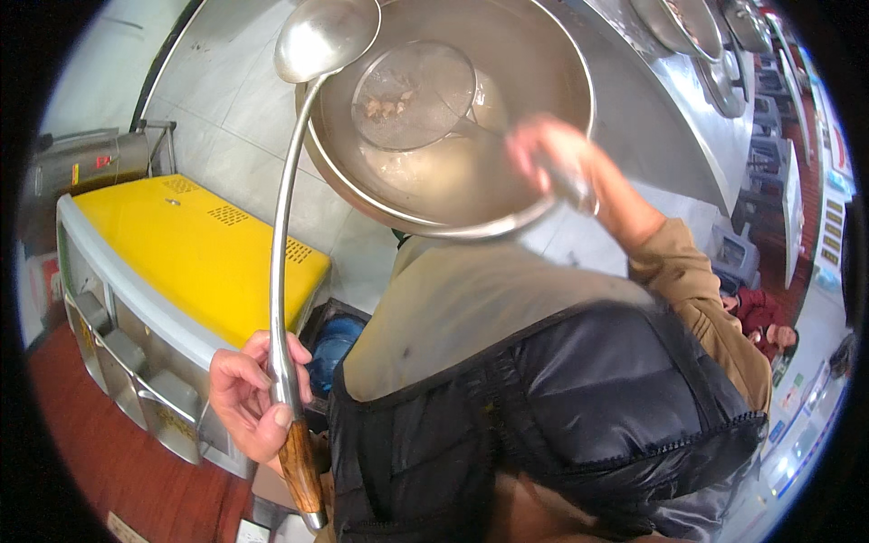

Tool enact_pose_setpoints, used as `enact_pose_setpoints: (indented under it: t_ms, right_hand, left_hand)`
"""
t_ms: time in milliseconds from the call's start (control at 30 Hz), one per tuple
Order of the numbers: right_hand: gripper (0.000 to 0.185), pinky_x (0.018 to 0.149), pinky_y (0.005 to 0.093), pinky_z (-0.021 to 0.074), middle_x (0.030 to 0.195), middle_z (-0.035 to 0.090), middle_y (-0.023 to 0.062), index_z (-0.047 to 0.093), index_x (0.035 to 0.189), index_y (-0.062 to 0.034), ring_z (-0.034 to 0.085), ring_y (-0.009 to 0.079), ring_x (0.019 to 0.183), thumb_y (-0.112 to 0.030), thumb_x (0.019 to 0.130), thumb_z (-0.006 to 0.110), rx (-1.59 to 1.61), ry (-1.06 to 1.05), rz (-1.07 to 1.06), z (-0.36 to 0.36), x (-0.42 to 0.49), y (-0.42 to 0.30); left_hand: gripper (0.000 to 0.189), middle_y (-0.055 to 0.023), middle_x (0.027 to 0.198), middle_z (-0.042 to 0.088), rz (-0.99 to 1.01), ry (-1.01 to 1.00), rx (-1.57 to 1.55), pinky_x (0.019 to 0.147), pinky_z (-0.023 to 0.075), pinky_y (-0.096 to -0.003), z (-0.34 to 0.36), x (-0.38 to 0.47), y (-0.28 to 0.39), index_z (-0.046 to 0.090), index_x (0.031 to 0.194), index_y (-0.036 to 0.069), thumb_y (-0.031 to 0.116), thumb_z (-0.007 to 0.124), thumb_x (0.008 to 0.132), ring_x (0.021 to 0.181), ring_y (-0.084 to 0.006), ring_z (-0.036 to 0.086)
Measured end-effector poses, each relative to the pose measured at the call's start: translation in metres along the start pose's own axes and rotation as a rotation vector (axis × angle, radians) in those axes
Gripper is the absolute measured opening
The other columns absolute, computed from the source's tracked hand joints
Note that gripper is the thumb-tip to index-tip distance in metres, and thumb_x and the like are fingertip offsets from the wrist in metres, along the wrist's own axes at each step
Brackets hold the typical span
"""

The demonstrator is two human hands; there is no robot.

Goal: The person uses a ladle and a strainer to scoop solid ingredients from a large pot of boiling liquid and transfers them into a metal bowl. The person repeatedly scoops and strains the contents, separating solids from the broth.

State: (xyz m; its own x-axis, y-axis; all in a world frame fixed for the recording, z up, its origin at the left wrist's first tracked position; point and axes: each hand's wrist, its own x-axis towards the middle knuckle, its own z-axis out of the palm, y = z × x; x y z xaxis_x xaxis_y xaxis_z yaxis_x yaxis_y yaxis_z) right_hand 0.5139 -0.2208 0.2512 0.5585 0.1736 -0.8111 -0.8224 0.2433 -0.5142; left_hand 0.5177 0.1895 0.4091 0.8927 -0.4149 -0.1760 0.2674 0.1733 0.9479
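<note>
My left hand (258,397) grips a long metal ladle (280,237) where its shaft meets the wooden handle. The ladle's bowl rises beside the far left rim of a large round metal pot (543,54). My right hand (553,153), blurred by motion, is closed around the metal handle of a round mesh strainer (434,75). Several small brown pieces (387,107) lie in the mesh. The strainer is over the inside of the pot; whether it touches the cloudy liquid (421,176) I cannot tell.
A yellow-topped counter unit (183,237) with metal bins (170,407) along its side stands at left. Metal pans (679,27) sit at upper right. A blue plastic container (336,346) is low near my left side. Beyond, at right, are a seated person (764,319) and stools (736,254).
</note>
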Motion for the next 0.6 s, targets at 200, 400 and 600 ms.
enact_pose_setpoints:
  t_ms: [200, 400, 600]
  right_hand:
    - [0.011, 0.03, 0.0266, 0.0329, 0.056, 0.048, 0.0065, 0.05, 0.07, -0.0001, 0.044, 0.0135, 0.038, -0.007, 0.079, 0.05, 0.103, 0.018, -0.065, 0.025, -0.05, 0.005]
    - [0.013, 0.032, 0.028, 0.0347, 0.053, 0.049, 0.0058, 0.051, 0.066, -0.0035, 0.044, 0.0149, 0.038, -0.009, 0.078, 0.049, 0.208, 0.212, 0.124, 0.039, -0.014, 0.008]
    - [0.011, 0.036, 0.029, 0.0392, 0.053, 0.05, 0.0068, 0.05, 0.065, -0.0045, 0.048, 0.0183, 0.04, -0.008, 0.076, 0.051, 0.3, 0.237, 0.105, 0.037, 0.085, 0.02]
  left_hand:
    - [0.032, -0.0316, 0.089, 0.051, -0.047, -0.094, 0.0, 0.054, 0.0439, -0.0226, -0.016, 0.027, 0.005, 0.039, 0.085, 0.004, 0.011, 0.064, 0.067, 0.055, -0.0162, 0.052]
    - [0.031, -0.0313, 0.088, 0.051, -0.118, -0.127, -0.066, 0.055, 0.0444, -0.0229, -0.01, 0.044, 0.003, 0.039, 0.084, 0.004, 0.01, 0.063, 0.067, 0.056, -0.0173, 0.052]
    - [0.031, -0.0315, 0.089, 0.051, -0.156, -0.138, -0.047, 0.056, 0.045, -0.0235, -0.004, 0.05, 0.003, 0.04, 0.084, 0.003, 0.01, 0.064, 0.068, 0.058, -0.0174, 0.053]
